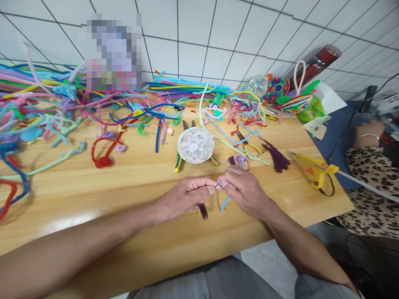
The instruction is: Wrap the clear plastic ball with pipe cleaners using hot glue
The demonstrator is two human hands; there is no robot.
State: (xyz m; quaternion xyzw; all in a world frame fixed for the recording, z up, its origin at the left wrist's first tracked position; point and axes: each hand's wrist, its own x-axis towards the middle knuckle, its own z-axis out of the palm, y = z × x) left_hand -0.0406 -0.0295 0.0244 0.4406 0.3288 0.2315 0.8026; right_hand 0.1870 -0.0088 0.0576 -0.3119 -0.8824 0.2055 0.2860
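Observation:
Over the table's front part, my left hand (182, 197) and my right hand (246, 189) meet with closed fingertips. A dark purple tassel (203, 211) hangs below my left fingers, which pinch its thin dark cord. Between my right thumb and fingers shows a small purple piece (218, 182), partly hidden, with the cord running to it. A light blue pipe cleaner (225, 203) sticks out under my right hand; whether it joins the purple piece I cannot tell. Just beyond my hands, a clear faceted dome (196, 145) with a pale green rim rests over green-and-yellow-handled pliers (178, 162).
Right of my hands lie a second purple tassel (279, 157), small pliers (251, 145) and a yellow glue gun (316, 170). Pipe cleaners (190, 88) heap along the back and left. A red pipe cleaner piece (104, 161) lies left. Another person's arm (369, 135) is at far right.

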